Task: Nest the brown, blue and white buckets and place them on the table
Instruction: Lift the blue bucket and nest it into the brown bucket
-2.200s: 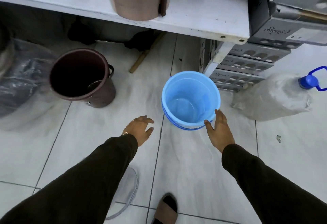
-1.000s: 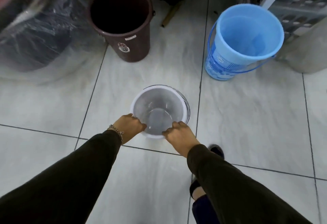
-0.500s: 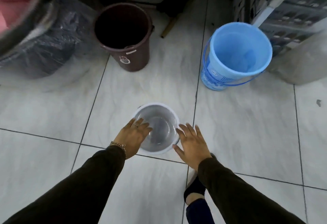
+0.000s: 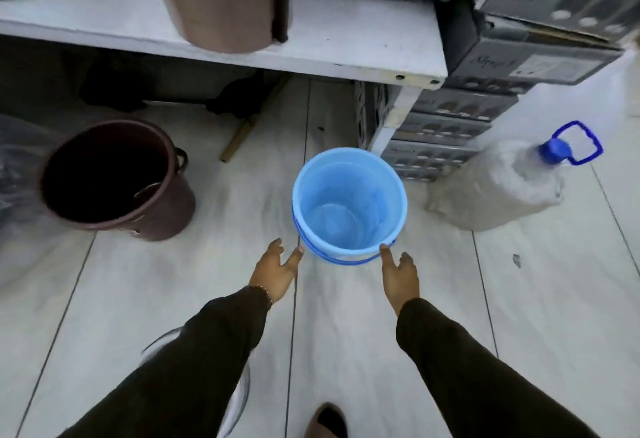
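The blue bucket (image 4: 349, 202) stands upright on the tiled floor in the middle, its blue wire handle hanging down at the near side. My left hand (image 4: 277, 269) is open just left of its near rim. My right hand (image 4: 398, 273) is open too, with the index fingertip touching the near rim. To the left, the dark brown bucket (image 4: 114, 179) stands on the floor, apart from both hands. The white bucket (image 4: 239, 401) sits low in the view, mostly hidden under my left sleeve. The white table (image 4: 311, 63) runs across the top.
A tan bucket (image 4: 225, 1), a dark basket and crates stand on the table. Stacked grey boxes (image 4: 450, 126) fill the space by the table leg. A large water bottle with a blue cap (image 4: 502, 188) lies to the right, plastic wrap lies far left, and my foot (image 4: 327, 422) is below.
Both hands have left the white bucket and moved forward to the blue bucket's near rim. The view has swung up, so the table shows again and the white bucket lies under my left arm.
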The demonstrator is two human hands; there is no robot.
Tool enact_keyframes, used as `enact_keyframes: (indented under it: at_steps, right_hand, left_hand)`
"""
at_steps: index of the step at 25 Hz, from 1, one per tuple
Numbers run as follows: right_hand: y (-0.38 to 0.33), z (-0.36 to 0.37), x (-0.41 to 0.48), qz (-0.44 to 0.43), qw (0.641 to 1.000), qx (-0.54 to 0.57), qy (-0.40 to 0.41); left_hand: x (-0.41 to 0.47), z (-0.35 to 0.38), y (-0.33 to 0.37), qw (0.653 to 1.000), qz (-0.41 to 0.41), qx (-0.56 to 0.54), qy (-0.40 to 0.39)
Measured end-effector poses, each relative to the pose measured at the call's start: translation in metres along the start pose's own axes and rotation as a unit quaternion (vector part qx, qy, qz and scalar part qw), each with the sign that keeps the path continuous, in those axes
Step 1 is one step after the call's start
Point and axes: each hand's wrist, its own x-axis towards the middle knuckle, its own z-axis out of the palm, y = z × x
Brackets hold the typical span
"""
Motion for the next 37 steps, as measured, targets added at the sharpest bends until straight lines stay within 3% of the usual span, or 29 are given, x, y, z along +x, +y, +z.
enact_keyframes:
  at_steps: [2, 5, 7, 9, 11, 14, 17, 22, 27, 31, 37]
  right_hand:
    - [-0.015, 0.007, 0.041, 0.012, 0.999, 0.041, -0.002]
    - [-0.020, 0.014, 0.076, 0.016, 0.999, 0.015, -0.027]
    - [-0.018, 0.016, 0.082, 0.028, 0.999, -0.017, -0.041]
    - [-0.015, 0.014, 0.076, 0.042, 0.997, 0.013, -0.058]
    - [-0.019, 0.006, 0.057, 0.058, 0.994, 0.067, -0.067]
    - [-0.031, -0.013, 0.011, 0.044, 0.992, 0.074, -0.095]
    - [-0.053, -0.026, -0.039, 0.006, 0.991, 0.036, -0.131]
    - [-0.131, -0.008, -0.138, -0.115, 0.977, -0.032, -0.178]
    - [-0.223, 0.064, -0.219, -0.211, 0.953, -0.049, -0.213]
    - [-0.275, 0.159, -0.245, -0.245, 0.938, -0.032, -0.245]
    - [-0.275, 0.291, -0.212, -0.182, 0.957, -0.033, -0.224]
  left_hand:
    - [0.036, 0.030, 0.024, 0.997, -0.010, -0.071, 0.009]
    - [0.075, 0.058, 0.031, 0.994, -0.005, -0.082, 0.072]
    - [0.087, 0.061, 0.027, 0.993, -0.043, 0.017, 0.108]
    - [0.082, 0.057, 0.027, 0.983, -0.097, 0.124, 0.094]
    - [0.060, 0.044, 0.035, 0.983, -0.093, 0.119, 0.101]
    - [0.024, 0.013, 0.037, 0.986, -0.020, -0.047, 0.160]
    - [-0.019, -0.033, 0.041, 0.939, -0.113, -0.277, 0.169]
    - [-0.112, -0.130, 0.042, 0.897, -0.117, -0.373, 0.208]
    - [-0.168, -0.242, 0.042, 0.845, -0.075, -0.444, 0.289]
    - [-0.155, -0.338, 0.017, 0.817, -0.035, -0.486, 0.310]
    - [-0.073, -0.425, -0.044, 0.841, -0.032, -0.454, 0.293]
